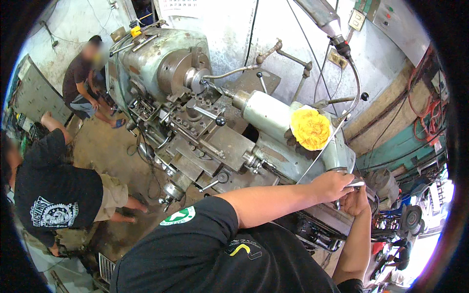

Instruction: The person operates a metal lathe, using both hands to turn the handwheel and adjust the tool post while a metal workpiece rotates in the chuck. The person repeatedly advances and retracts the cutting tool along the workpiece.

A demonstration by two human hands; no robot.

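Both my hands are together at the right end of a large grey-green lathe, by its tailstock. My left hand reaches across and is closed at a shiny metal handle at the tailstock's end. Just below it, my right hand is closed around the same metal part, its fingers partly hidden. A cylindrical workpiece sits in the chuck, and a drill bit from the tailstock side points at it. A yellow ruffled cloth lies on the tailstock.
A thin coolant pipe bends over the workpiece. A lamp on a flexible neck hangs above the tailstock. The tool post lever sticks out mid-machine. Two people, one crouching and one in black, are on the left.
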